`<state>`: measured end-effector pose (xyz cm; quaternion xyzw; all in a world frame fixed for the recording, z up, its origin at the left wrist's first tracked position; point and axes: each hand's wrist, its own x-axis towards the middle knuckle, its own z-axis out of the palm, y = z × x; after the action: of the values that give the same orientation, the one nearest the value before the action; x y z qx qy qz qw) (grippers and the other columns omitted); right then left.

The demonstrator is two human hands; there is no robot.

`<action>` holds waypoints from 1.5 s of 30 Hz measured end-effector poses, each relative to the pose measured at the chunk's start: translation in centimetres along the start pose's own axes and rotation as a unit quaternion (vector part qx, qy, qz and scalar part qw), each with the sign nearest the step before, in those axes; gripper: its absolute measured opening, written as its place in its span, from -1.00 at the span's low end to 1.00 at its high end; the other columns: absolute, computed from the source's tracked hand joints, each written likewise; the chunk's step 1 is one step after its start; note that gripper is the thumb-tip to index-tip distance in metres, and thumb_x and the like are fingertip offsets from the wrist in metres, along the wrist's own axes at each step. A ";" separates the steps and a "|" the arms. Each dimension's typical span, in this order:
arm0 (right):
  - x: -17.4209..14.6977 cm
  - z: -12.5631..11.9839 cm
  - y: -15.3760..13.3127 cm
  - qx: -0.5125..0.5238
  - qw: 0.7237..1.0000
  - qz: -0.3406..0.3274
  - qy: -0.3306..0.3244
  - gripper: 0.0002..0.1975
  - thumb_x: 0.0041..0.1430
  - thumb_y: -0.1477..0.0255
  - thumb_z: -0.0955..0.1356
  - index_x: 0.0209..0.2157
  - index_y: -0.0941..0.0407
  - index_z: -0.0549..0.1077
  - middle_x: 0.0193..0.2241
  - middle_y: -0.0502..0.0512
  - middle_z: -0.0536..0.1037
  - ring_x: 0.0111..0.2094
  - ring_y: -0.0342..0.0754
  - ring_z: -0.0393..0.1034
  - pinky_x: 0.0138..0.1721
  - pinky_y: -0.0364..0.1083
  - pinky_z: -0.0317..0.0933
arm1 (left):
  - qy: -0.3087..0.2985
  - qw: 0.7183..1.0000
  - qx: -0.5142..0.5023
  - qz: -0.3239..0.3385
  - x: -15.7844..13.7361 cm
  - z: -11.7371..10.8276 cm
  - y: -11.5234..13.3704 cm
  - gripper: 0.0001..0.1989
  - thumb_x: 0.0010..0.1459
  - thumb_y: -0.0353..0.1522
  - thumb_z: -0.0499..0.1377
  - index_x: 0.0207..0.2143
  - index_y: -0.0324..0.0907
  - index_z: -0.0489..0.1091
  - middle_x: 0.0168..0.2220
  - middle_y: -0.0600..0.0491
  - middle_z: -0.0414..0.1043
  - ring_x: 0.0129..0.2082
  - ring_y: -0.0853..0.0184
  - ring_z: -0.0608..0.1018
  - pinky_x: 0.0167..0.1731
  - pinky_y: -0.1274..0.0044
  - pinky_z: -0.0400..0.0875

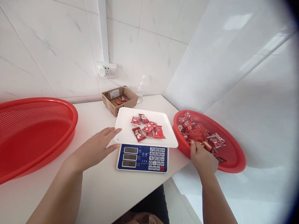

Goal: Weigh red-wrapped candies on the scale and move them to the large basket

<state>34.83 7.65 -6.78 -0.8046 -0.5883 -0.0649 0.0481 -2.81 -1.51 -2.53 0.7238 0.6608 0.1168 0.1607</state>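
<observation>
A white-topped digital scale [141,158] stands at the middle of the table, with several small red snack packets [138,134] spread over its tray [126,115]. My left hand [99,149] is open, fingers stretched toward the left edge of the tray, holding nothing. On the right, a red plastic basket [240,161] contains a heap of similar red packets [197,132]. My right hand [204,158] is at this basket's near side, its fingers curled closed. What lies between those fingers is hidden from view.
A large red basket [74,116] stands at the left. Behind the scale are an open cardboard box [112,107] with a few packets inside and a clear plastic bottle [140,86]. A wall socket [108,71] holds a plug with a cable. White panelling [233,77] bounds the right side.
</observation>
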 end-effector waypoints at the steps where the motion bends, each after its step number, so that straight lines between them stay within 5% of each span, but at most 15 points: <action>1: 0.0 0.0 0.0 0.000 1.000 0.000 -0.001 -0.49 0.33 0.21 0.05 -0.07 0.09 0.51 -0.38 0.27 0.60 -0.44 0.10 0.48 -0.42 -0.03 0.24 | -0.004 1.000 0.000 -0.003 0.0 0.0 0.1 -0.39 0.29 0.00 -0.12 0.31 0.02 0.03 0.33 0.02 0.11 0.27 0.10 0.24 0.17 0.20 0.24; 12: -0.1 -0.3 -0.1 -0.006 1.000 -0.023 0.001 -0.54 0.35 0.26 0.07 -0.12 0.09 0.52 -0.40 0.21 0.61 -0.44 0.05 0.48 -0.47 -0.09 0.16 | 0.084 0.991 0.020 0.100 1.8 2.7 2.7 -0.50 0.32 -0.11 -0.08 0.23 -0.06 0.21 0.37 -0.07 0.01 0.37 0.01 -0.08 0.24 0.06 0.06; 21: -0.1 -0.4 0.1 0.004 0.999 -0.047 0.013 -0.56 0.34 0.27 0.08 -0.23 0.10 0.52 -0.43 0.19 0.61 -0.49 0.00 0.47 -0.54 -0.12 0.06 | -0.011 0.978 0.088 0.187 6.2 3.5 8.1 -0.51 0.28 -0.11 0.03 0.22 -0.01 0.24 0.33 -0.09 0.11 0.36 0.00 -0.01 0.26 0.09 -0.01; 30: 0.2 0.7 0.9 0.023 0.997 -0.073 0.025 -0.56 0.35 0.26 0.08 -0.16 0.07 0.53 -0.40 0.19 0.63 -0.44 0.02 0.50 -0.52 -0.11 0.06 | 0.009 0.982 0.135 0.132 8.8 3.2 8.4 -0.46 0.30 -0.14 0.01 0.22 -0.23 0.23 0.27 -0.23 0.21 0.33 -0.06 0.07 0.25 0.08 -0.01; 36: 0.1 0.2 0.8 0.034 0.997 -0.063 0.011 -0.61 0.35 0.27 0.13 -0.14 0.05 0.53 -0.39 0.14 0.63 -0.42 -0.02 0.48 -0.51 -0.13 0.05 | -0.001 0.981 0.139 0.135 9.1 4.1 8.2 -0.48 0.27 -0.07 0.01 0.24 0.03 0.19 0.33 -0.08 0.10 0.35 0.01 0.03 0.24 0.13 0.03; 45: 0.1 0.6 1.2 0.056 0.994 -0.085 0.028 -0.64 0.34 0.28 0.16 -0.12 0.04 0.54 -0.38 0.12 0.63 -0.44 -0.05 0.46 -0.53 -0.15 -0.02 | -0.010 0.982 0.133 0.134 9.3 4.8 7.8 -0.41 0.28 -0.02 -0.04 0.25 -0.09 0.18 0.33 -0.14 0.09 0.35 -0.03 0.02 0.24 0.12 0.00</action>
<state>36.01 7.47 -7.36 -0.7458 -0.6554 -0.0582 0.1042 7.13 6.74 -4.31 0.8220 0.5655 0.0414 0.0522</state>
